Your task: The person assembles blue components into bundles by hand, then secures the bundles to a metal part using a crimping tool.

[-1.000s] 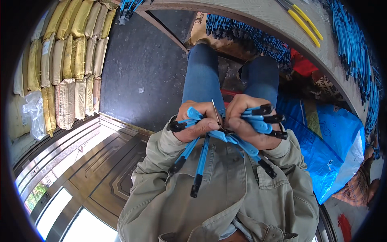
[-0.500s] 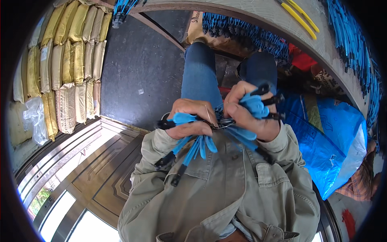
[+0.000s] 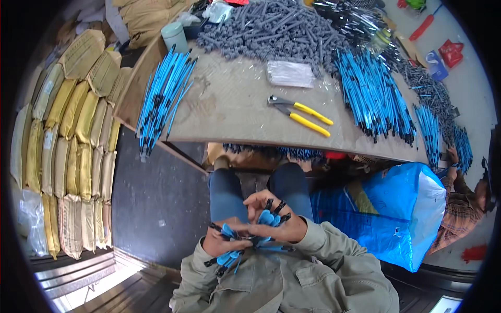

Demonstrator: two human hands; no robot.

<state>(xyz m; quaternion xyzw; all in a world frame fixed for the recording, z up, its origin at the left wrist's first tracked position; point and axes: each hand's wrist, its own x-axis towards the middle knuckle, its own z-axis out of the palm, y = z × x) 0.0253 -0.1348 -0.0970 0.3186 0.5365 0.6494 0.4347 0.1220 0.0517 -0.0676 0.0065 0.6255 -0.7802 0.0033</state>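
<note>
My left hand is closed, low in front of my jacket, with blue strips with black ends sticking out between and below its fingers. Close beside it, my right hand is closed on more of these black-tipped blue strips, which fan out over the fingers. The hands nearly meet, and a thin wire shows faintly between them. Fingers hide how the strips are joined.
On the table lie yellow-handled pliers, a clear packet, grey plastic parts and blue strip bundles. A blue bag stands right, near another person. Stacked sacks line the left.
My view has tilted up, bringing the tabletop in and placing my hands lower in the picture. Both hands still grip the strips and are nearer each other.
</note>
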